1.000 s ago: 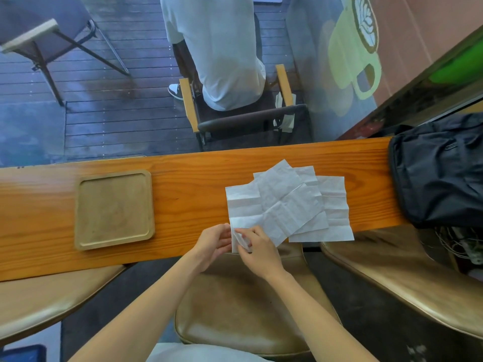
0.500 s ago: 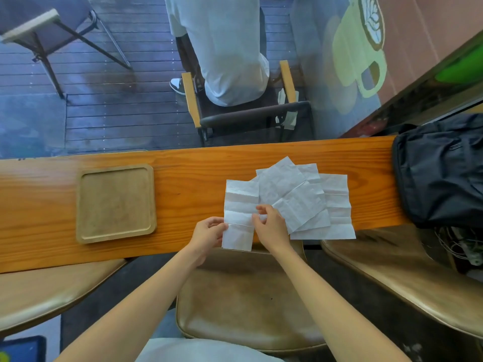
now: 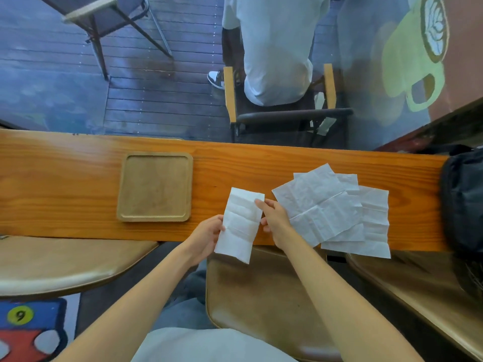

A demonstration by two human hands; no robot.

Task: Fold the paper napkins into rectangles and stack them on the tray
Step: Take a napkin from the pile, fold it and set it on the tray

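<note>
A white paper napkin point(image 3: 241, 223), folded into a long narrow strip, lies across the near edge of the wooden counter point(image 3: 78, 184) and hangs over it. My left hand point(image 3: 206, 237) pinches its lower left edge. My right hand point(image 3: 274, 218) holds its right edge, with the forefinger on the upper corner. A pile of unfolded white napkins point(image 3: 332, 210) lies spread to the right of my right hand. A square wooden tray point(image 3: 155, 186) with nothing on it sits to the left of the strip.
A black bag point(image 3: 462, 202) rests on the counter's right end. Tan seats stand below the counter at left point(image 3: 60, 265), centre point(image 3: 261, 296) and right point(image 3: 423, 288). Beyond the glass a person sits on a chair point(image 3: 277, 74).
The napkin was pulled out of the pile to the left and now lies apart from it as a narrow strip. Both hands moved left and up with it.
</note>
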